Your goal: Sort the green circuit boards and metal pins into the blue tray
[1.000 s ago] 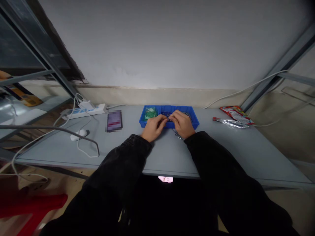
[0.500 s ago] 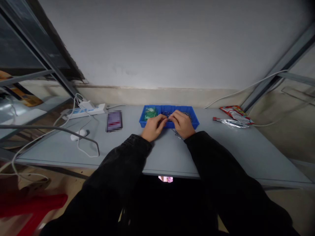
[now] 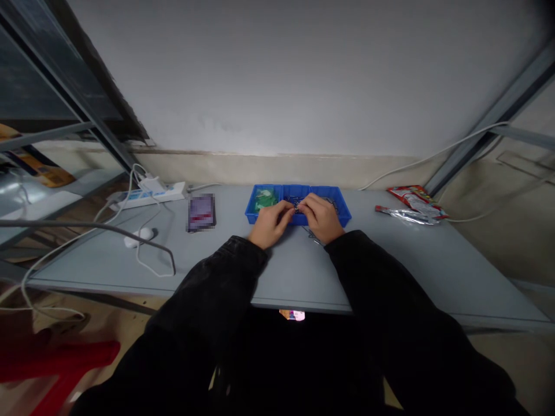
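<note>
A blue three-compartment tray (image 3: 344, 209) stands on the grey table (image 3: 281, 271) in front of me. Its left compartment holds green pieces (image 3: 263, 200); the middle one holds small dark metal parts. My left hand (image 3: 271, 224) and my right hand (image 3: 321, 218) meet over the tray's front edge. Both are closed in a pinch, fingertips together, on a tiny part between them that is too small to name. Another small dark piece lies on the table just under my right hand.
A phone (image 3: 201, 212) lies left of the tray. Further left are a white power strip (image 3: 147, 195), a white earbud case (image 3: 139, 236) and loose cables. Red and silver wrappers (image 3: 411, 207) lie at the right. Metal shelving stands on both sides.
</note>
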### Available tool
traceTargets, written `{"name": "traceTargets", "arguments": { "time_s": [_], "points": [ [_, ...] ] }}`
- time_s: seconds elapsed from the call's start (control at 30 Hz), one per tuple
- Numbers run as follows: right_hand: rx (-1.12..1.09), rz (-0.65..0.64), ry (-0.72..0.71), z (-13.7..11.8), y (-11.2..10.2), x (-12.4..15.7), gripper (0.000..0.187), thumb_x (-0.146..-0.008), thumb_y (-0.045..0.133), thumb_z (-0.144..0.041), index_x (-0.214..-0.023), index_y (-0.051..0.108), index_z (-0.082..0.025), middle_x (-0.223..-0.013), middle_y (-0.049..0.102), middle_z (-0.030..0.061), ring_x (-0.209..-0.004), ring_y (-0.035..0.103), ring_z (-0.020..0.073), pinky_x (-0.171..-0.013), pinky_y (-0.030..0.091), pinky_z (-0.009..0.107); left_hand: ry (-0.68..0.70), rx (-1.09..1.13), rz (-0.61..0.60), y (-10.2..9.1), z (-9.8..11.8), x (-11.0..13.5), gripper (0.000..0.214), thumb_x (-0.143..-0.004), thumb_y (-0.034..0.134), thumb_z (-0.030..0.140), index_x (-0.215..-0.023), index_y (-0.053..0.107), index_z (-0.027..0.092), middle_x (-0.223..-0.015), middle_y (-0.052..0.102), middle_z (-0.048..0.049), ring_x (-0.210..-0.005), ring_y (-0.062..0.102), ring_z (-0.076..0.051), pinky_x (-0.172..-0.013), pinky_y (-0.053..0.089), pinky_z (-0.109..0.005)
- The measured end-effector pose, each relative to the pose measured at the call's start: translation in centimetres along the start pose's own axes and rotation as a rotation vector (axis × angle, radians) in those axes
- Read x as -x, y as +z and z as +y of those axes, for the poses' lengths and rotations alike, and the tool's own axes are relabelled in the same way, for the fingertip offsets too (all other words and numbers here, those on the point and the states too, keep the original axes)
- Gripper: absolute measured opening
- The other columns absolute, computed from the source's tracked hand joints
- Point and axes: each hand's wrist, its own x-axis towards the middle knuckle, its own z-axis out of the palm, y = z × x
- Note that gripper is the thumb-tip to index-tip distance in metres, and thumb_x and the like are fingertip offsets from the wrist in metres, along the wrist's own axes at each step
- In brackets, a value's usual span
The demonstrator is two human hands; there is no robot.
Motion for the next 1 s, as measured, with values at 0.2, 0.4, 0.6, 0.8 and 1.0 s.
{"name": "traceTargets", "arguments": {
  "time_s": [0.2,0.4,0.6,0.8,1.0],
  "points": [
    [0.013,-0.002,0.005,0.06,0.03,0.01,0.026,-0.103,0.043,-0.028,-0.081,0.057,-0.022,-0.083,0.060,0.0042,-0.081,0.056,0.0193,-0.075,0.043,0.033,-0.012,-0.008,-0.005,0.01,-0.04,0.05,0.023,-0.103,0.047,0.033,-0.101,0.063,0.016,-0.081,0.069,-0.0022,-0.067,0.061,-0.013,-0.068,0.050,-0.026],
    [0.016,-0.003,0.005,0.01,0.02,0.00,0.027,-0.103,0.042,-0.029,-0.081,0.056,-0.022,-0.082,0.059,0.0041,-0.080,0.056,0.0193,-0.075,0.043,0.033,-0.017,-0.003,-0.007,0.03,-0.07,0.04,0.024,-0.103,0.047,0.034,-0.101,0.063,0.016,-0.081,0.068,-0.0024,-0.068,0.061,-0.013,-0.069,0.049,-0.026],
    [0.008,-0.003,0.008,-0.08,0.01,0.02,0.024,-0.102,0.044,-0.026,-0.083,0.057,-0.021,-0.084,0.060,0.0046,-0.082,0.057,0.0197,-0.077,0.044,0.033,-0.023,0.005,-0.016,0.07,-0.04,0.07,0.024,-0.103,0.047,0.034,-0.101,0.063,0.016,-0.077,0.066,-0.0013,-0.064,0.059,-0.013,-0.066,0.047,-0.025],
    [-0.017,-0.012,-0.003,-0.05,0.04,0.05,0.022,-0.102,0.046,-0.026,-0.085,0.059,-0.021,-0.086,0.062,0.0047,-0.084,0.059,0.0199,-0.078,0.045,0.034,-0.032,0.021,-0.031,0.06,-0.01,0.13,0.024,-0.103,0.046,0.034,-0.101,0.062,0.016,-0.074,0.066,-0.0011,-0.061,0.057,-0.013,-0.063,0.046,-0.025],
    [-0.019,-0.026,0.007,-0.02,0.02,0.06,0.020,-0.101,0.047,-0.025,-0.086,0.060,-0.022,-0.088,0.063,0.0050,-0.084,0.059,0.0199,-0.079,0.046,0.034,-0.018,0.004,-0.032,0.05,0.03,0.13,0.022,-0.103,0.046,0.031,-0.101,0.062,0.017,-0.075,0.066,-0.0005,-0.063,0.059,-0.013,-0.064,0.047,-0.025]
  ]
}}
